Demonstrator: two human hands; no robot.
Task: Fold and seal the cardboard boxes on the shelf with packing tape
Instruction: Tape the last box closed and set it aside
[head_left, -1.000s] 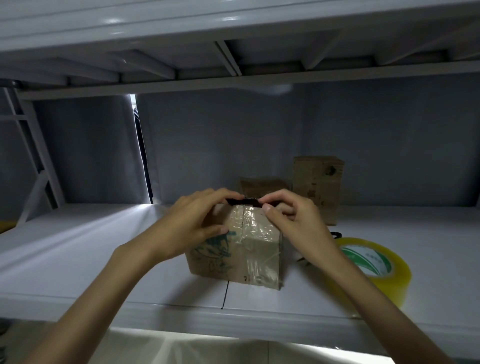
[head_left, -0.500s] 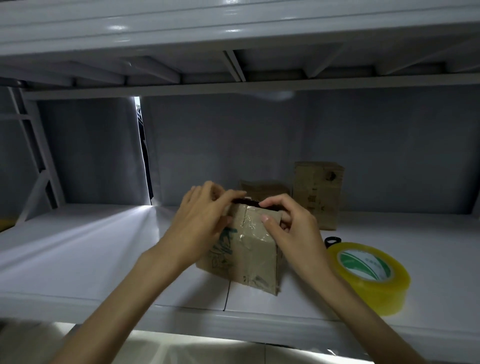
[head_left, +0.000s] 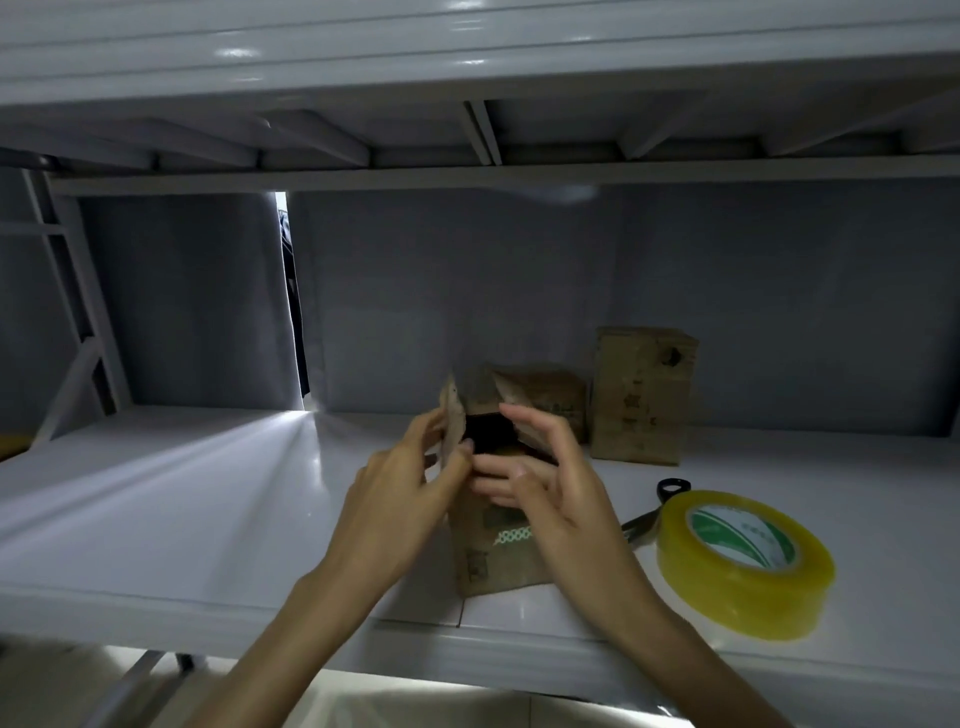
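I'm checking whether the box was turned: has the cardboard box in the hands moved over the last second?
Yes. The cardboard box was tipped upright, so its open top now faces up, flaps raised, beside the tape roll on the shelf.

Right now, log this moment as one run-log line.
left hand: pinches flap | right hand: on box | top: open | tape roll: idle on shelf

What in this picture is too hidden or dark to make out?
- Inside of the open box, head view: only black shows between the flaps, so any contents are unknown.
- Scissors: the tape roll and the right hand cover the blades.
- Low box behind: the raised flaps hide its left part.
- Print on the tall box: too dim to read.
- Left hand: its fingertips sit behind a flap.
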